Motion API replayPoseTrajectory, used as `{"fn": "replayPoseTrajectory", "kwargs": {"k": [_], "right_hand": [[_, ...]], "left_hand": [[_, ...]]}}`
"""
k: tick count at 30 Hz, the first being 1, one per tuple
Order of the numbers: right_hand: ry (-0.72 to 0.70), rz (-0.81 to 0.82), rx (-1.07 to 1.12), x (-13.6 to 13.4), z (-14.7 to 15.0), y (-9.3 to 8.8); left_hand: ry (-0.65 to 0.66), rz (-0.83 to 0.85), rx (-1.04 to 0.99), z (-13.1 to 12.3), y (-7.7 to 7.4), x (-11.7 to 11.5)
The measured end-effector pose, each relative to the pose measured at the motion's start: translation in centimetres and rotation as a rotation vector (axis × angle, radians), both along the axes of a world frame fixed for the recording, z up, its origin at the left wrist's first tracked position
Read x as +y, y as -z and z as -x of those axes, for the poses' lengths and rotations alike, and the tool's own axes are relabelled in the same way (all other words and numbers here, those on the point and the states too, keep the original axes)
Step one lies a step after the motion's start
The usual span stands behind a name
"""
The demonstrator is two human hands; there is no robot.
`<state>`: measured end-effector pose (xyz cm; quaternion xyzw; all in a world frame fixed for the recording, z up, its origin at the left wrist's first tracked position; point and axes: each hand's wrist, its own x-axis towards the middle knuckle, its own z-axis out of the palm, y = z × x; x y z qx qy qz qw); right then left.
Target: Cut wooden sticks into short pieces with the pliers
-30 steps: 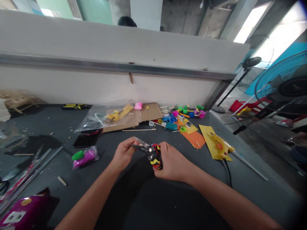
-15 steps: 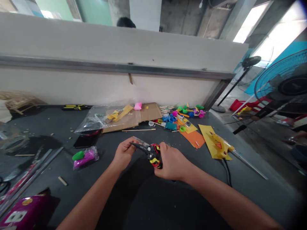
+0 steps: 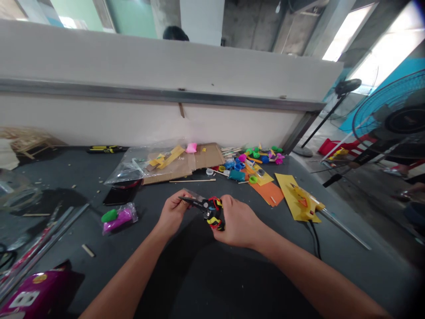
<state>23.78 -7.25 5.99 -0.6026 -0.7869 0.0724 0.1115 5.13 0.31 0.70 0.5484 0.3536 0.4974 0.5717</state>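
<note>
Head view: the left hand (image 3: 173,213) and right hand (image 3: 237,223) both close around black scissors (image 3: 207,204) with red-and-yellow handles, held between them above a dark table (image 3: 83,230), a bag of purple clay (image 3: 119,219) lying left of the grip.

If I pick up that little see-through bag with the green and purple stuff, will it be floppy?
Probably yes. The thin plastic bag looks slumped and crinkly. The green lump and purple lump inside look like soft clay, so they may squish a little. It lies flat, so it likely won't roll.
</note>
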Motion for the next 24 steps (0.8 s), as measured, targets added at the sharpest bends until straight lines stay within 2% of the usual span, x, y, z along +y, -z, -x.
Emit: {"fn": "replayPoseTrajectory", "kwargs": {"k": [6, 16, 24], "right_hand": [[-0.004, -0.054, 0.019, 0.06, 0.04, 0.06], [-0.008, 0.039, 0.029, -0.06, 0.08, -0.08], [-0.007, 0.088, -0.021, -0.03, -0.21, -0.22]], "left_hand": [[0.017, -0.001, -0.026, -0.12, -0.54, -0.23], [0.040, -0.028, -0.013, 0.17, -0.87, -0.05], [0.019, -0.004, -0.019, 0.34, -0.20, 0.21]]}}
